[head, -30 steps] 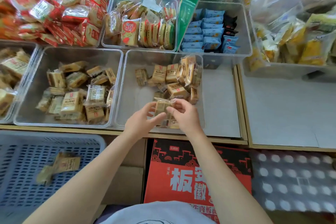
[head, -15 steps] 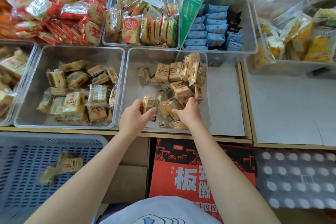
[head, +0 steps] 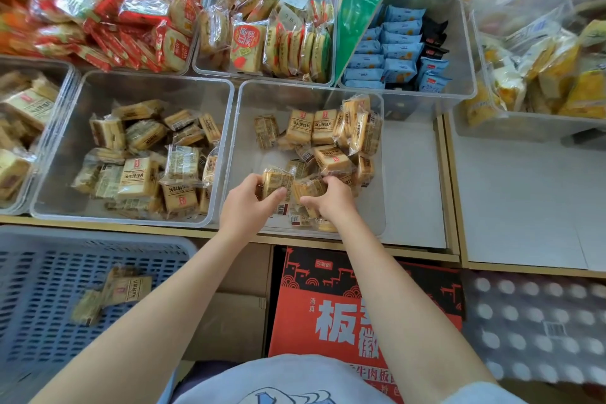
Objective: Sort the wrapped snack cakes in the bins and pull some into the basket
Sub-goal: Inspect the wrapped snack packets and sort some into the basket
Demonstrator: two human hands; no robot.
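Both your hands are down in the near right clear bin (head: pixel 377 200) now. Your left hand (head: pixel 244 207) has its fingers and thumb curled round one wrapped snack cake (head: pixel 277 182), lifted at the near end of the pile. Your right hand (head: pixel 331 198) is closed over another cake (head: pixel 310 188) just beside it, thumb tucked under. The rest lie loose toward the far right of the bin, some standing on edge. These look light and soft inside crinkly, slippery film, so I'd hold across the flat faces of the cake, not by the loose wrapper ends, and go gently, they'd crush. The blue basket (head: pixel 49 239) waits near left, two cakes (head: pixel 126 289) already in it.
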